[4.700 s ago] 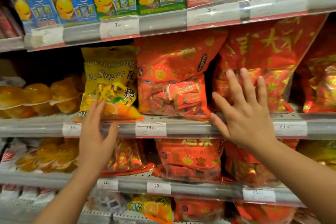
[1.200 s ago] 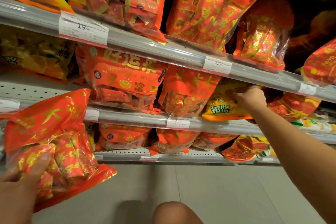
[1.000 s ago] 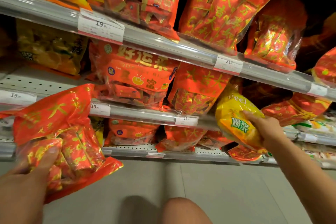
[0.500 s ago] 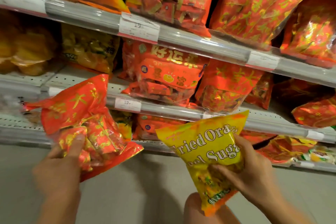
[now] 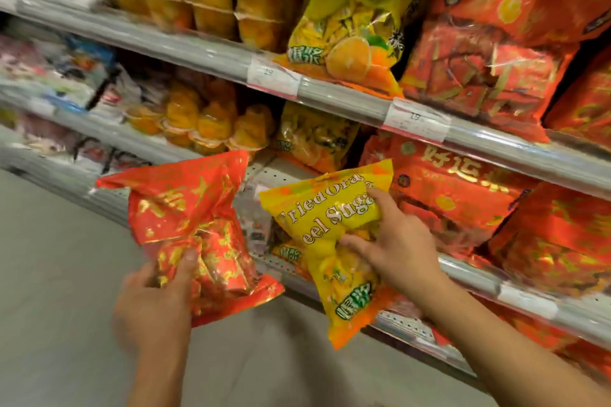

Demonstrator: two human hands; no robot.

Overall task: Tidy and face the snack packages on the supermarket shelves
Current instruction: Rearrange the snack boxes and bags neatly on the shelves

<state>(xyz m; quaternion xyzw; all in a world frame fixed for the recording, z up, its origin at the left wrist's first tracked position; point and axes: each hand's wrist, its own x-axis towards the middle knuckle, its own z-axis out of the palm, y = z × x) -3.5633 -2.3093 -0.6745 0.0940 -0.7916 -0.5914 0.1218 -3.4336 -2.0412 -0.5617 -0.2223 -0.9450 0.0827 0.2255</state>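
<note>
left hand point(image 5: 155, 301) gripped red bag point(image 5: 195, 228) off-shelf, thumb on front | right hand point(image 5: 393, 241) gripped yellow bag point(image 5: 330, 241), long axis tilted, top up-left | matching yellow bags point(image 5: 317, 139) lay up-left beyond on middle shelf point(image 5: 347, 102), right hand nearer | likely restock there

Two bare forearms, left hand point(image 5: 155, 301), right hand point(image 5: 396, 241), no sleeves, rings or watch visible

Grey floor point(image 5: 66, 274) (smooth) below white price tags point(image 5: 272, 76).
</note>
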